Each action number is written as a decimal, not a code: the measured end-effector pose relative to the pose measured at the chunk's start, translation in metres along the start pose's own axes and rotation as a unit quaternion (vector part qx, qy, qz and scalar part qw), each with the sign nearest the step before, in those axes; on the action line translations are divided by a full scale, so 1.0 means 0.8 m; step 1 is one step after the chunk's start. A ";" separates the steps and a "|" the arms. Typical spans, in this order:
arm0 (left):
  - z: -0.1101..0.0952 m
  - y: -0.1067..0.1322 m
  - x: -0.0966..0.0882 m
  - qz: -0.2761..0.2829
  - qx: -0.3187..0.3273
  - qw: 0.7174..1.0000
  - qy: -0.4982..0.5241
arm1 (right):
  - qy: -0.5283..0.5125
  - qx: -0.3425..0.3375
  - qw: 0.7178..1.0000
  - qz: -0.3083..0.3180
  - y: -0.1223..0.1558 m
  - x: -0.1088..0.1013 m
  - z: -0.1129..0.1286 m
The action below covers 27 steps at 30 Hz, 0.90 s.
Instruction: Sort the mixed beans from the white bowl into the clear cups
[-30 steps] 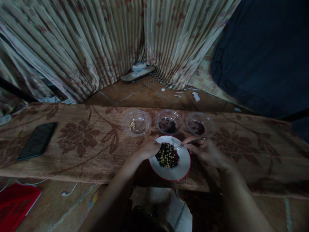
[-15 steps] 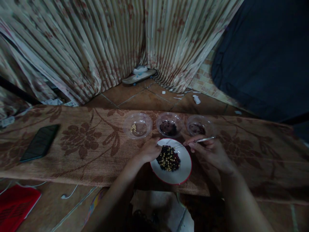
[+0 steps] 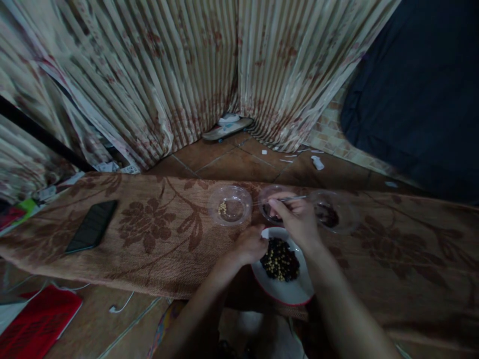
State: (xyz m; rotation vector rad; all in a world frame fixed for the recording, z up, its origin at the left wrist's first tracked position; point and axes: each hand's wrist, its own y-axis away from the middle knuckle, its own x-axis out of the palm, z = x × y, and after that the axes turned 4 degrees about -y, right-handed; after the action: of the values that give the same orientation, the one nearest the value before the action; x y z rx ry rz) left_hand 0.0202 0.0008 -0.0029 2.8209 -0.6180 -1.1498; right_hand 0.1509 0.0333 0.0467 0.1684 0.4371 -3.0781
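Observation:
My left hand [image 3: 252, 244] is closed on the left rim of a white plate with a red edge [image 3: 286, 294]. A heap of mixed beans [image 3: 280, 259], black, yellow and dark red, lies in it. My right hand [image 3: 297, 219] pinches metal tweezers [image 3: 294, 198] above the middle clear plastic bowl [image 3: 267, 192] and hides much of it. The tweezers' thin tips point left, near the right rim of the left clear bowl [image 3: 239, 219]; whether they hold a bean I cannot tell. Several yellow beans [image 3: 222, 208] sit in that bowl. Dark red beans [image 3: 327, 215] lie in the right clear bowl [image 3: 346, 219].
A phone [image 3: 92, 227] lies on the left of the patterned brown tablecloth [image 3: 149, 259]. Striped curtains [image 3: 187, 75] hang beyond the table. On the floor are a skateboard [image 3: 228, 129], white scraps [image 3: 317, 162] and a red bag [image 3: 41, 324].
My right hand has moved left with the tweezers, from the plate's right side to over the middle bowl. The left hand still grips the plate. The view has shifted, so everything appears further right and lower.

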 end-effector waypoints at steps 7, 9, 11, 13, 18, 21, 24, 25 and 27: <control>0.004 -0.002 -0.001 0.010 0.033 0.999 0.010 | 0.037 -0.027 0.999 -0.004 0.000 0.008 0.010; 0.004 -0.002 -0.001 0.004 0.016 1.000 0.015 | 0.036 -0.020 0.998 -0.037 0.008 -0.009 0.016; 0.006 -0.003 -0.002 0.008 0.012 0.999 0.039 | 0.010 -0.001 0.997 -0.070 0.017 -0.029 0.020; 0.009 -0.003 -0.003 0.017 0.027 0.996 0.079 | -0.032 0.023 0.994 -0.104 0.026 -0.047 0.021; 0.017 0.009 -0.003 0.003 0.016 0.986 0.168 | -0.088 0.060 0.983 -0.152 0.061 -0.088 0.020; 0.017 0.023 -0.002 -0.038 -0.020 0.972 0.230 | -0.042 0.086 0.986 -0.134 0.093 -0.102 0.018; 0.009 0.039 -0.002 -0.047 -0.024 0.966 0.255 | 0.024 0.104 0.991 -0.087 0.125 -0.102 0.010; 0.006 0.046 -0.002 -0.055 -0.026 0.965 0.255 | 0.048 0.097 0.992 -0.066 0.133 -0.100 0.008; 0.000 0.062 0.000 -0.086 -0.051 0.961 0.257 | 0.092 0.074 0.993 -0.022 0.143 -0.095 0.003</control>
State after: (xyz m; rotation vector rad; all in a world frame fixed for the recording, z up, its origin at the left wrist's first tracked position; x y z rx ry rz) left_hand 0.0029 -0.0450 0.0061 2.9396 -0.2685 -0.4005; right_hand 0.2311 -0.0764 0.0257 0.4535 0.2203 -3.1511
